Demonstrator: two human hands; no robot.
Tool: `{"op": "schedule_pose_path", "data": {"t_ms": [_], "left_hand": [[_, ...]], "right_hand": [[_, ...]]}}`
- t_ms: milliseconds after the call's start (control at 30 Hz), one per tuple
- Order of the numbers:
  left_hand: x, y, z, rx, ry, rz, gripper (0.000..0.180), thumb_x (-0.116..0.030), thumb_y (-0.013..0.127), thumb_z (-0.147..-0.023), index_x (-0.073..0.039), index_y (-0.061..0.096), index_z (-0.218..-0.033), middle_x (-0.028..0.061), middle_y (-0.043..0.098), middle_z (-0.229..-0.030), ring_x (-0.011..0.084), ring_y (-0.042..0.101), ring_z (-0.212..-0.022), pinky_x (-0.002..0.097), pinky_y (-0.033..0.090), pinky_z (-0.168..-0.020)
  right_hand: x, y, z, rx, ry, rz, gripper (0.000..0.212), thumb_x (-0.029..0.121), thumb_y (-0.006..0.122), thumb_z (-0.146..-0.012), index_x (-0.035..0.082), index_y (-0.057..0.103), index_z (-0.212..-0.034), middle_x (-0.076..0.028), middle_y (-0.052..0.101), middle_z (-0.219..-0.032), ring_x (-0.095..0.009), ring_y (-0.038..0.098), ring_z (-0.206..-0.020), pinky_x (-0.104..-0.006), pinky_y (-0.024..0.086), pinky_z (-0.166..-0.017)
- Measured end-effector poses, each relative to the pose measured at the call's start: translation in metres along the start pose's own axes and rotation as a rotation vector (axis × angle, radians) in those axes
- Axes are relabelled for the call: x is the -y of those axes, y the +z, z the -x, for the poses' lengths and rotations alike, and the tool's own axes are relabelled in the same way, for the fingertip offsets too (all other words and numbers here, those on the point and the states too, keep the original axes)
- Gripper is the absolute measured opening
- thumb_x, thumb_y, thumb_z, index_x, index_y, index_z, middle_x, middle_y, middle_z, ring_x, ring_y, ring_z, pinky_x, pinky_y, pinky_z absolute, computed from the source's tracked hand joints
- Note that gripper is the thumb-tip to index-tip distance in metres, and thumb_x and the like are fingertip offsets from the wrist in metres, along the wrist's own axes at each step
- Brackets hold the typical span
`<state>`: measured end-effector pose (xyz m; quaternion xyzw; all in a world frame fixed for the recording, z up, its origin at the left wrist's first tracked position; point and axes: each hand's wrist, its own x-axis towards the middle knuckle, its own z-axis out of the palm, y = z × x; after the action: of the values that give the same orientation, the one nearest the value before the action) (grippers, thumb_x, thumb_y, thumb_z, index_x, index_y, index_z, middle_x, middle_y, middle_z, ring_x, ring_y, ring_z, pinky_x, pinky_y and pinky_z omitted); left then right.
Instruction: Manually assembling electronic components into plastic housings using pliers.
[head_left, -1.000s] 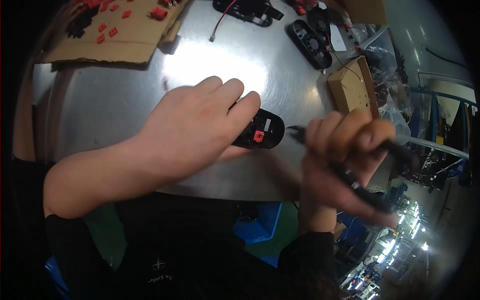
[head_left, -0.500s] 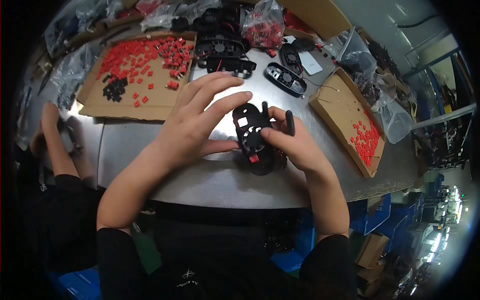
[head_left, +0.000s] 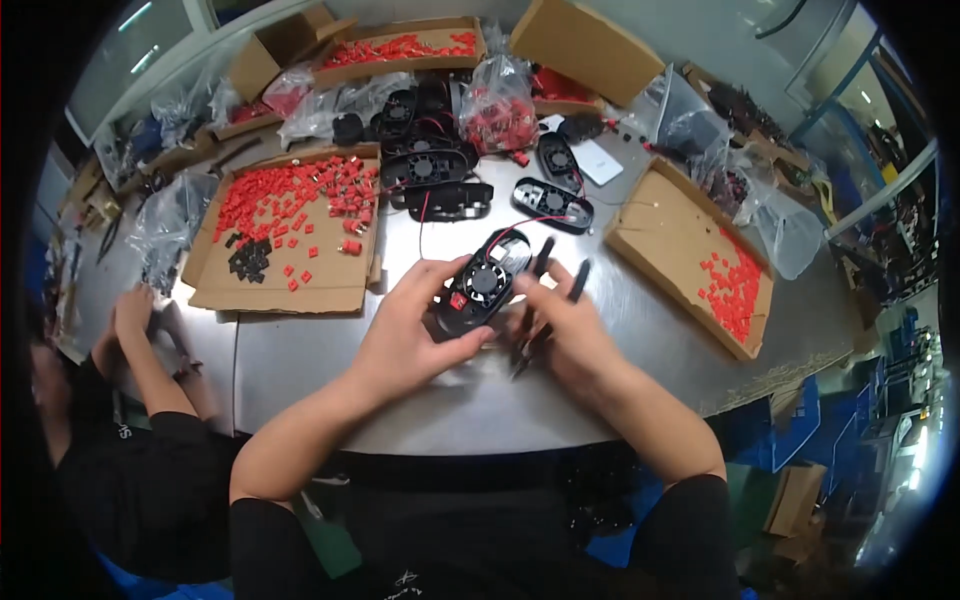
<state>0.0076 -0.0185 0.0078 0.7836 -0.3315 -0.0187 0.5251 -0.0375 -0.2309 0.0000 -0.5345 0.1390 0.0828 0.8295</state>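
Note:
A black oval fan housing [head_left: 472,312] with a small round fan [head_left: 488,281] and a red part [head_left: 458,299] near its lower end is tilted over the table. My left hand [head_left: 405,325] is closed around its left and lower edges. A thin red wire [head_left: 503,243] runs from the housing's upper end. Closed at the right side, my right hand [head_left: 575,335] holds a dark hand tool [head_left: 577,283] with two slim ends sticking up above the fingers. Its lower end is blurred, and its exact kind is unclear. The right fingertips are close to the housing.
A shallow cardboard tray [head_left: 290,298] holds red and black pieces at left; another tray [head_left: 640,258] with red pieces stands right. More fan housings [head_left: 430,170] are stacked beyond my hands. A bag of red parts [head_left: 497,118] lies behind. A co-worker's hand [head_left: 133,308] is at far left.
My left hand has taken hold of the fan housing, which my right hand held before. The housing has turned, and my right hand has shifted to its side with the tool. The view has tilted up.

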Motion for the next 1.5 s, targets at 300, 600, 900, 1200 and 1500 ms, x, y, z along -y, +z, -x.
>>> {"op": "schedule_pose_path", "data": {"t_ms": [300, 600, 900, 1200, 1500], "left_hand": [[0.006, 0.007, 0.007, 0.418, 0.204, -0.069, 0.067, -0.028, 0.080, -0.069, -0.005, 0.060, -0.129, 0.0153, 0.060, -0.116, 0.0351, 0.057, -0.109, 0.0448, 0.045, -0.097], [0.008, 0.017, 0.005, 0.333, 0.276, -0.208, 0.060, -0.036, 0.085, -0.070, -0.006, 0.062, -0.117, 0.0126, 0.057, -0.104, 0.0323, 0.057, -0.094, 0.0427, 0.048, -0.084], [0.020, 0.017, -0.001, 0.178, 0.269, -0.527, 0.066, -0.059, 0.083, -0.071, -0.005, 0.059, -0.101, 0.0106, 0.060, -0.093, 0.0293, 0.058, -0.088, 0.0416, 0.048, -0.079], [0.024, 0.022, 0.001, 0.198, 0.309, -0.473, 0.063, -0.061, 0.078, -0.076, -0.008, 0.059, -0.105, 0.0085, 0.060, -0.092, 0.0282, 0.062, -0.089, 0.0414, 0.048, -0.079], [0.028, 0.012, 0.008, 0.207, 0.305, -0.397, 0.059, -0.060, 0.076, -0.079, -0.006, 0.060, -0.096, 0.0101, 0.061, -0.091, 0.0302, 0.061, -0.089, 0.0421, 0.047, -0.080]], "right_hand": [[0.026, -0.011, 0.015, 0.200, -0.818, -0.025, 0.044, 0.028, 0.050, -0.100, 0.009, 0.043, -0.139, -0.006, 0.051, -0.096, -0.014, 0.048, -0.073, -0.0298, 0.042, -0.070], [0.024, 0.004, 0.033, 0.537, -0.710, -0.095, 0.085, 0.078, 0.057, -0.089, 0.019, 0.035, -0.148, -0.008, 0.053, -0.091, -0.017, 0.052, -0.072, -0.0315, 0.044, -0.067], [0.050, 0.003, 0.025, 0.631, -0.995, 0.004, 0.115, 0.083, 0.072, -0.072, 0.012, 0.037, -0.154, -0.006, 0.052, -0.110, -0.016, 0.046, -0.074, -0.0323, 0.036, -0.062], [0.110, -0.018, 0.038, 0.290, -1.238, -0.240, 0.092, 0.072, 0.071, -0.072, 0.008, 0.055, -0.136, -0.008, 0.053, -0.117, -0.019, 0.045, -0.082, -0.0333, 0.033, -0.068], [0.043, 0.027, 0.002, 0.490, -0.698, -0.270, 0.087, 0.073, 0.057, -0.077, 0.008, 0.052, -0.135, -0.012, 0.056, -0.108, -0.022, 0.051, -0.084, -0.0355, 0.040, -0.075]]}}
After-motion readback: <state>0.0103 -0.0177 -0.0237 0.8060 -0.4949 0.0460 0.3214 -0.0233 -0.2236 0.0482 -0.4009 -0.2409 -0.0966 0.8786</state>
